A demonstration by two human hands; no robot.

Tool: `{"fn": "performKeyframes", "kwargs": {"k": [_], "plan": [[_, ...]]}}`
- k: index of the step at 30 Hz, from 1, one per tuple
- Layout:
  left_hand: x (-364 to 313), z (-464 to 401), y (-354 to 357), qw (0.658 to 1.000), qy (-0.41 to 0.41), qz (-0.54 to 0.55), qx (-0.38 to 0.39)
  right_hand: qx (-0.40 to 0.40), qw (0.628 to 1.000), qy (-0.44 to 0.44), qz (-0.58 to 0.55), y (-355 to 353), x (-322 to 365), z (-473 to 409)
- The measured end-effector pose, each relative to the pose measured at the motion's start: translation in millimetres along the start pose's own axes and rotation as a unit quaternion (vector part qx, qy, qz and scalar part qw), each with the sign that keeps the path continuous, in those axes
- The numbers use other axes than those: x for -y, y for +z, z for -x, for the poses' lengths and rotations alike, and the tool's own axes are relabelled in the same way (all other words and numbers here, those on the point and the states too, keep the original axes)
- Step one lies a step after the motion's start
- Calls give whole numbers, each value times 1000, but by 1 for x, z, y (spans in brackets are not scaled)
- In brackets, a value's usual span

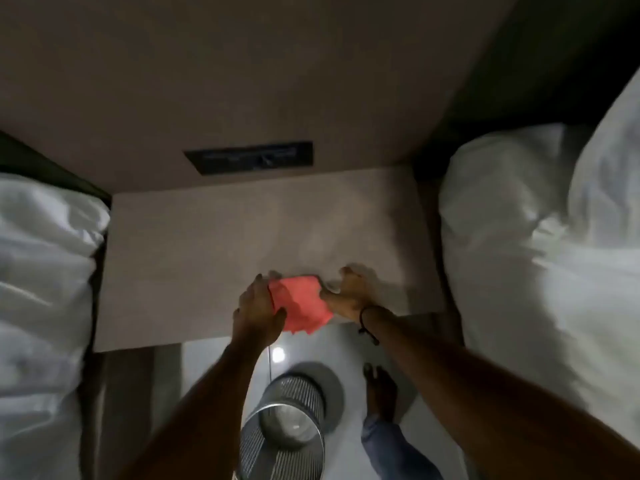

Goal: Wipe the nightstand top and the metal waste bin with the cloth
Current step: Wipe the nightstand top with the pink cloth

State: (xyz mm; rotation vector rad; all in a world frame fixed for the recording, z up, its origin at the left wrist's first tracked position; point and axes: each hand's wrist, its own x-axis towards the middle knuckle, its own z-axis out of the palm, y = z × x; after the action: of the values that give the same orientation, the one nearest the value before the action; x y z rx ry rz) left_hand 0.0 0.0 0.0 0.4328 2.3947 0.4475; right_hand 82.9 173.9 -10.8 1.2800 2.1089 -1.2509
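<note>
White bedding (45, 271) fills the left edge of the frame. The nightstand top (207, 244) spans the centre. At its near edge, the left hand (258, 306) grips one side of the pink cloth (299, 303); the right hand (349, 292) pinches the other side. The metal waste bin (287, 424) stands on the floor, lower centre. More white bedding (536, 237) fills the right edge.
</note>
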Motion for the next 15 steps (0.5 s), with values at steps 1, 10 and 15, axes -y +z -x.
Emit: {"fn": "performKeyframes", "kwargs": {"k": [1, 10, 15], "plan": [[7, -9, 14, 1000, 5, 15, -5, 25, 1000, -3, 14, 15, -5, -9], [9, -16, 17, 960, -77, 268, 24, 78, 992, 52, -86, 51, -1, -18], [17, 47, -8, 910, -109, 385, 110, 135, 961, 104, -217, 29, -3, 56]]}}
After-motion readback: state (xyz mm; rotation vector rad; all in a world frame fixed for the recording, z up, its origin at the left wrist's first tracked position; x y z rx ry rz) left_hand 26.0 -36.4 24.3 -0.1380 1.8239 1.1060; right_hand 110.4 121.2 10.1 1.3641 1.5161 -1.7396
